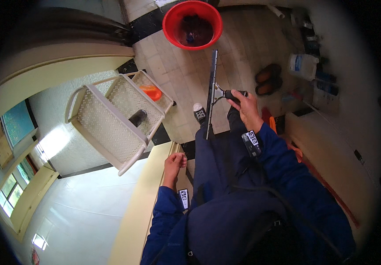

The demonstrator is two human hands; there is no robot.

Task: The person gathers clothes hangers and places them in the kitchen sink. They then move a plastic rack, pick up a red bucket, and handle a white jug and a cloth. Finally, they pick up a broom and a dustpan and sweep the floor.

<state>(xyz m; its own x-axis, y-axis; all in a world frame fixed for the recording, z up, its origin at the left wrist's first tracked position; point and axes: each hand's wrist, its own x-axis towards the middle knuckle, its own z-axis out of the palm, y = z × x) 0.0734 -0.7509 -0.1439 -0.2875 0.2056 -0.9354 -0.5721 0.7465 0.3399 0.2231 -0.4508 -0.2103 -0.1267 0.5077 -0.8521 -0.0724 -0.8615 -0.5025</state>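
A window squeegee [212, 89] with a long metal channel and dark blade is in my right hand [247, 107], which grips its black handle. The blade points away from me, over the floor and my leg. My left hand [174, 164] hangs loosely curled beside the cream door frame [150, 185], with nothing visible in it. Beyond the squeegee's far end stands a red plastic basin [167, 25], with dark water and something dark in it that I cannot make out.
To the left, a beige tiered plastic cart [104, 132] holds an orange item [151, 92] and a dark cylinder [138, 118]. Dark slippers [268, 79] lie on the tiles to the right. Near the right wall is a translucent jug [303, 67]. An orange-red pole [331, 192] leans beside my right arm.
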